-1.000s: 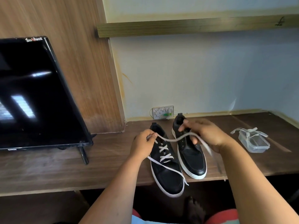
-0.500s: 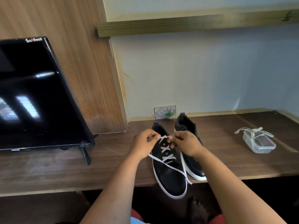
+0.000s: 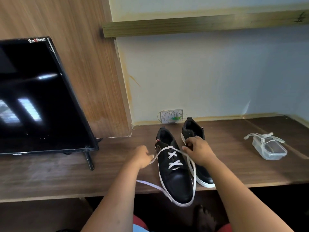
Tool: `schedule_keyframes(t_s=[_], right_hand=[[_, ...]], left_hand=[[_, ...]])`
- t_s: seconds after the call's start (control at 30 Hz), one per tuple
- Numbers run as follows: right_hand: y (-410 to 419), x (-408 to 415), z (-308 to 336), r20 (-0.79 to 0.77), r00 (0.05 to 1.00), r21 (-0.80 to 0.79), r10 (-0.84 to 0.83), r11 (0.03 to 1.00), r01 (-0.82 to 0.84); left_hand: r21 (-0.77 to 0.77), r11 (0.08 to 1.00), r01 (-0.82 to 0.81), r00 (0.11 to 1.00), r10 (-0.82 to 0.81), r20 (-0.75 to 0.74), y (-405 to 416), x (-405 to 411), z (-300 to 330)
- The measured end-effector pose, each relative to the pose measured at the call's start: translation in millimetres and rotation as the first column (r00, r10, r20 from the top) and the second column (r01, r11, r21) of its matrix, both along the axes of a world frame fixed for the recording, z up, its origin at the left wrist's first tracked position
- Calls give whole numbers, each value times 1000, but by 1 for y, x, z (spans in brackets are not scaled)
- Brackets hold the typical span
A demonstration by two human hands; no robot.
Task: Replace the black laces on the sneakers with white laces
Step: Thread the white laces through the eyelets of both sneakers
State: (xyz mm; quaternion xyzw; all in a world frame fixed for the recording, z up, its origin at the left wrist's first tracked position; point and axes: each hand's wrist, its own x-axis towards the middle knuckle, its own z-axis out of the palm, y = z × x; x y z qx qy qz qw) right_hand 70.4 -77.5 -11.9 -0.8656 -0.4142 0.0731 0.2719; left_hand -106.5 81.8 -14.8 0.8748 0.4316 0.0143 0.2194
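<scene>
Nearest me, the free ends of the white lace (image 3: 192, 166) trail off the desk (image 3: 50, 178) edge past the toe of the left sneaker (image 3: 175, 166), which sits at the front of the desk. Half a second ago both hands met over the tongue; now they have drawn apart, my left hand (image 3: 142, 156) pinching one strand out to the side, my right hand (image 3: 199, 152) curled on the other just above the eyelets. I read that as snugging a fresh crossing: two crosses are in, with upper eyelets left. The right sneaker (image 3: 194, 136), behind my right hand, shows no lace at all. Further right, well apart, a second white lace (image 3: 264, 137) drapes a clear plastic container (image 3: 270, 150). A television (image 3: 38, 97) stands far left, nothing obstructing.
</scene>
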Motion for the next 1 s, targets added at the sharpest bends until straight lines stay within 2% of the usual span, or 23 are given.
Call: schedule_keyframes(t_s=[0.1, 0.2, 0.27, 0.33, 0.43, 0.5, 0.67, 0.77, 0.9, 1.0], right_hand=[[6, -12, -4, 75, 993, 8, 93, 996, -94], [12, -21, -8, 148, 984, -22, 97, 995, -95], [14, -25, -10, 145, 986, 5, 79, 997, -81], [14, -26, -12, 134, 988, 36, 80, 996, -85], [15, -27, -11, 115, 990, 44, 82, 995, -88], [16, -27, -11, 83, 993, 22, 78, 997, -80], [19, -22, -16, -7, 991, 133, 134, 982, -131], [23, -18, -17, 13, 979, 130, 205, 970, -205], [31, -13, -17, -17, 970, -59, 244, 968, -245], [35, -7, -14, -29, 963, -18, 269, 963, -269]], left_hand=[[14, 999, 39, 966, -42, 255, -19, 16, -4], [185, 978, 94, 959, -138, 247, -36, 29, -6], [241, 966, 88, 961, -147, 236, -39, 32, -7], [207, 974, 95, 953, -149, 265, -39, 33, -7], [-2, 994, 108, 942, -101, 321, -35, 34, -6], [-89, 991, 101, 935, -64, 350, -33, 34, -8], [-20, 990, 140, 902, -119, 415, -33, 32, -10], [-17, 987, 160, 918, -142, 371, -36, 37, -3], [-66, 987, 146, 966, -128, 225, -30, 40, 0], [-68, 983, 168, 971, -153, 185, -20, 37, 3]])
